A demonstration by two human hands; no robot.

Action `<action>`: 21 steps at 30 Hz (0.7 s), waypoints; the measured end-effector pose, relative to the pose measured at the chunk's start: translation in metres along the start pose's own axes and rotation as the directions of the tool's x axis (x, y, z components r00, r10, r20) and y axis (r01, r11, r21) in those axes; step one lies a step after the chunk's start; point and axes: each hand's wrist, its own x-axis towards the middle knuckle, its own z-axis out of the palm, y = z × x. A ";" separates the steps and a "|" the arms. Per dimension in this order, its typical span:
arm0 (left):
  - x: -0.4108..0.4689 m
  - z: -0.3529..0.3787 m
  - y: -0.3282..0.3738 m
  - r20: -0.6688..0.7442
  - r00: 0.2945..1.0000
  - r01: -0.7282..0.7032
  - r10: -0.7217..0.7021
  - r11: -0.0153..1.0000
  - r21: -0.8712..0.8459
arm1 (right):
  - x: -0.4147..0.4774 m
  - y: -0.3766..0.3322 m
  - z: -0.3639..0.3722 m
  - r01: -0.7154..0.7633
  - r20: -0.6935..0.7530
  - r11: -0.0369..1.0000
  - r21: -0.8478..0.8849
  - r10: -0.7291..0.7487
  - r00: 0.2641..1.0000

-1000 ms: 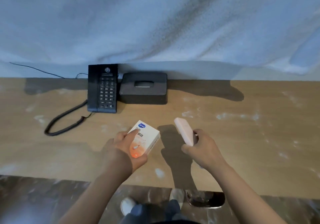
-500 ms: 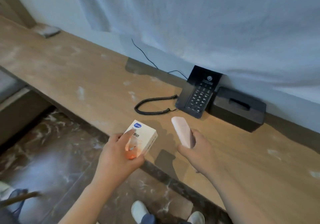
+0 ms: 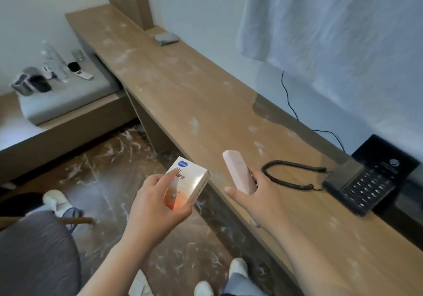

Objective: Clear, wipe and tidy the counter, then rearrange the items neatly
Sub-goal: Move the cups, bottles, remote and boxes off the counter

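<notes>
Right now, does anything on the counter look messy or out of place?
Yes. White smears streak the wooden counter along its length, so it looks unwiped. The coiled cord of the black phone sprawls loose across it.

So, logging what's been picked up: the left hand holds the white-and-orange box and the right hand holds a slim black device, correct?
Not quite. In the head view the right hand holds a slim pale pink device, not a black one. The left hand does hold the white-and-orange box.
</notes>
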 end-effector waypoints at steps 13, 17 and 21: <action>0.102 -0.075 -0.046 -0.189 0.955 0.228 -0.229 0.973 -0.029 | 0.145 -0.100 0.074 0.164 0.194 0.986 -0.016 -0.158 0.968; 0.133 -0.091 -0.058 -0.248 0.925 0.288 -0.289 0.957 -0.042 | 0.184 -0.127 0.094 0.190 0.291 0.982 -0.022 -0.175 0.941; 0.156 -0.103 -0.080 -0.289 0.891 0.343 -0.350 0.936 -0.077 | 0.217 -0.156 0.116 0.251 0.331 0.966 -0.067 -0.216 0.919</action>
